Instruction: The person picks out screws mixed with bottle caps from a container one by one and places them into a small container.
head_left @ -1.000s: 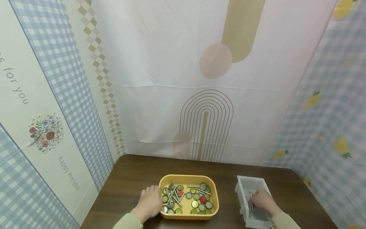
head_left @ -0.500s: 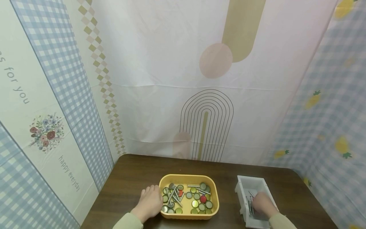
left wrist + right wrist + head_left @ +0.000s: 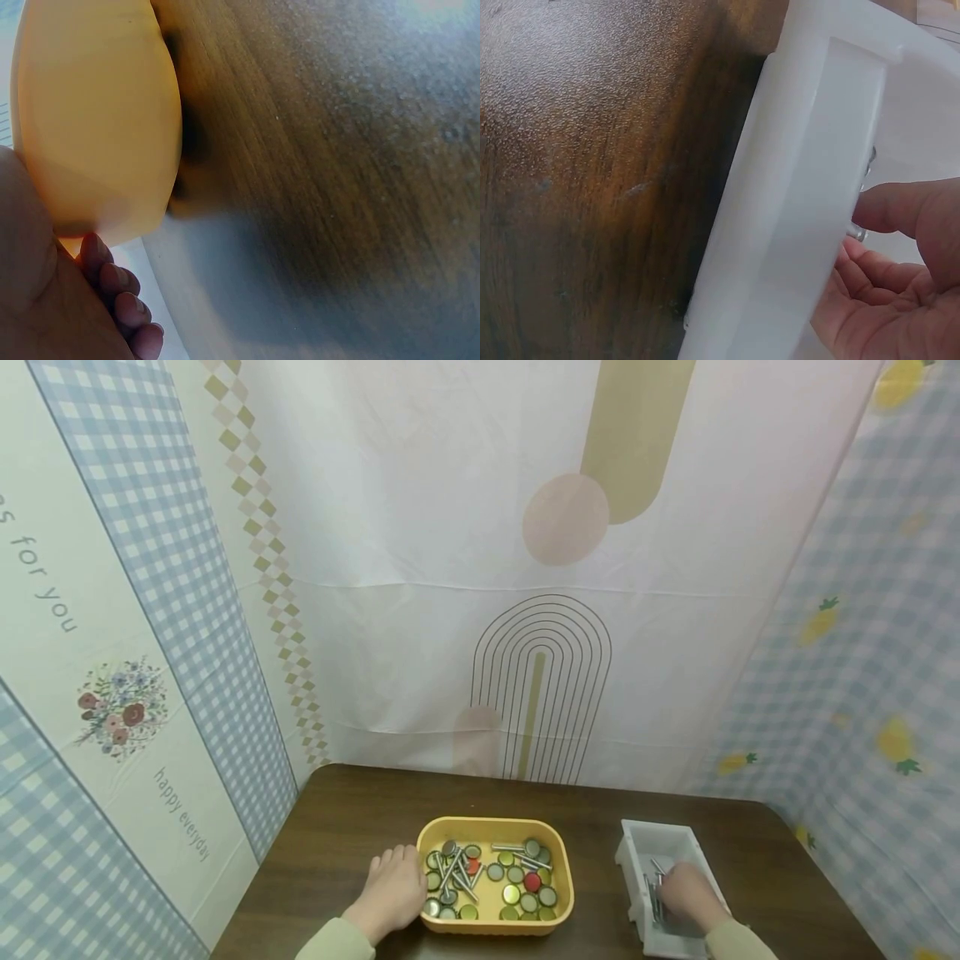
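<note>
My left hand (image 3: 392, 887) holds the left rim of a yellow plastic tray (image 3: 495, 928); in the left wrist view its fingertips (image 3: 127, 307) show beside the tray's outer wall (image 3: 97, 120). Bottle caps (image 3: 512, 894) and silver bolts (image 3: 465, 885) lie in two groups inside the tray. Over on the right, my right hand (image 3: 688, 893) reaches into a white plastic bin (image 3: 637, 914) with several bolts (image 3: 651, 897) in it. Between its thumb and forefinger the right wrist view shows the end of a bolt (image 3: 857, 232); the bin's wall (image 3: 795, 195) hides part of the fingers.
Both containers stand on a dark brown wooden table (image 3: 360, 810), the bin a little to the right of the tray. Patterned cloth sheets (image 3: 405, 652) hang behind the table and along both sides.
Over the past second my right hand has shifted slightly down inside the white bin, and the bolts near its fingers have moved a little. My left hand and the yellow tray stay in place.
</note>
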`<state>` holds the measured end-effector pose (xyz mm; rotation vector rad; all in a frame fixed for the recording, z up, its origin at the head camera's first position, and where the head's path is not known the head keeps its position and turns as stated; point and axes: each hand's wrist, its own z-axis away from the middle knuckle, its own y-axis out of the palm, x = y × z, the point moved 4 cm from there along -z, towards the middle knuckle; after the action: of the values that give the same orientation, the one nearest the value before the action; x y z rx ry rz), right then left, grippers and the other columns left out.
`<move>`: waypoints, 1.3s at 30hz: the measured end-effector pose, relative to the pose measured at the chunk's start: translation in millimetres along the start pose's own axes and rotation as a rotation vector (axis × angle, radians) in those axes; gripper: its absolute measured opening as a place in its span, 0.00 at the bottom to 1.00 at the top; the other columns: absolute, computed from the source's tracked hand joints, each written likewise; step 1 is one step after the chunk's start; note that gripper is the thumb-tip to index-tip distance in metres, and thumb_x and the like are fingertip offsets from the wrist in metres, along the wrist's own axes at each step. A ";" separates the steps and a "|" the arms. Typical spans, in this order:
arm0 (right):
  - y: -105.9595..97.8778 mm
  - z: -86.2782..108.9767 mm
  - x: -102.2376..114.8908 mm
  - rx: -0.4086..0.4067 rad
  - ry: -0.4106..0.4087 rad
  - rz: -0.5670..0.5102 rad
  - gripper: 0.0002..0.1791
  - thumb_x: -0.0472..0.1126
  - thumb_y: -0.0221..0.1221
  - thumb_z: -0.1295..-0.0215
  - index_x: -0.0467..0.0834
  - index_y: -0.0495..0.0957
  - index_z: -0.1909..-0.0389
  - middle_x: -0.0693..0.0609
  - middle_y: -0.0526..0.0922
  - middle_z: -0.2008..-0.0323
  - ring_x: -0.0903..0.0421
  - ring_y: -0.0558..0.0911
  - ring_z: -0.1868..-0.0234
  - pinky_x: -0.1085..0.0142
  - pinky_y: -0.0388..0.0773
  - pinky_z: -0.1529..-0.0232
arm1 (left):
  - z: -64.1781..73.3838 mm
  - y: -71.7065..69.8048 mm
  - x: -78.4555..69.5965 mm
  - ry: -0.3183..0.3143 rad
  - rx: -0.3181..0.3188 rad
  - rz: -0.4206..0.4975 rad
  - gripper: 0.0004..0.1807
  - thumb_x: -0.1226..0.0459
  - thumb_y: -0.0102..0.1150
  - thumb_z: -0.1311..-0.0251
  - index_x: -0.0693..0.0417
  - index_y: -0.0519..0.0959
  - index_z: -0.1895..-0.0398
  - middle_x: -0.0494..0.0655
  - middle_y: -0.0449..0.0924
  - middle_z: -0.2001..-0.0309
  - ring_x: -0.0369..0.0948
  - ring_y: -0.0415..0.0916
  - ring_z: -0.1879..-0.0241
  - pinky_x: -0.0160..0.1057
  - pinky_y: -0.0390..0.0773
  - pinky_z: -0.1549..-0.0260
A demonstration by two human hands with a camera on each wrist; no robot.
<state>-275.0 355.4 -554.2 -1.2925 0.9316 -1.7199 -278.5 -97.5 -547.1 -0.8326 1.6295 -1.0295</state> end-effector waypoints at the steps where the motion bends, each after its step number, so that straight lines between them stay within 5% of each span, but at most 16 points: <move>1: -0.8 0.5 0.6 -0.005 0.005 -0.013 0.12 0.31 0.51 0.51 0.45 0.66 0.89 0.53 0.69 0.88 0.60 0.68 0.86 0.68 0.65 0.82 | 0.1 0.5 0.3 0.001 -0.004 -0.003 0.05 0.64 0.47 0.39 0.57 0.69 0.68 0.47 0.63 0.71 0.45 0.61 0.68 0.49 0.61 0.65; 12: -16.0 7.2 11.4 -0.084 -0.004 -0.083 0.15 0.34 0.55 0.51 0.47 0.64 0.90 0.56 0.65 0.89 0.60 0.64 0.87 0.66 0.63 0.82 | -1.0 2.4 2.1 -0.025 0.042 0.014 0.06 0.63 0.49 0.39 0.57 0.69 0.67 0.47 0.63 0.70 0.46 0.62 0.67 0.50 0.61 0.64; 17: -30.5 9.4 21.9 -0.110 -0.003 -0.138 0.09 0.36 0.57 0.46 0.39 0.71 0.82 0.52 0.71 0.84 0.56 0.71 0.81 0.62 0.69 0.79 | -0.3 2.8 2.3 -0.020 0.041 0.018 0.06 0.63 0.49 0.39 0.57 0.69 0.67 0.47 0.63 0.70 0.46 0.61 0.68 0.50 0.61 0.64; 22: -52.6 8.8 47.7 -0.101 -0.020 -0.157 0.15 0.40 0.58 0.40 0.29 0.77 0.63 0.46 0.79 0.71 0.51 0.78 0.70 0.55 0.76 0.70 | 0.4 1.3 2.5 -0.021 0.036 0.021 0.05 0.63 0.48 0.39 0.57 0.69 0.67 0.47 0.63 0.71 0.46 0.61 0.68 0.50 0.61 0.64; 30: -61.7 14.3 93.5 -0.113 -0.083 -0.172 0.20 0.44 0.60 0.37 0.29 0.76 0.57 0.43 0.81 0.65 0.50 0.81 0.66 0.54 0.78 0.68 | 1.8 1.4 2.8 -0.011 0.013 0.010 0.05 0.64 0.49 0.39 0.57 0.69 0.68 0.47 0.63 0.71 0.46 0.62 0.68 0.49 0.61 0.65; 39: -46.9 19.1 146.5 -0.173 -0.159 -0.154 0.18 0.45 0.64 0.41 0.34 0.78 0.59 0.48 0.81 0.68 0.53 0.80 0.68 0.55 0.78 0.67 | 0.7 2.2 2.1 0.000 0.000 0.011 0.06 0.63 0.46 0.38 0.58 0.69 0.67 0.47 0.63 0.71 0.46 0.61 0.67 0.49 0.60 0.64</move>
<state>-290.3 242.3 -449.3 -1.6275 0.9237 -1.6508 -278.5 -98.6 -550.0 -0.8232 1.6327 -1.0218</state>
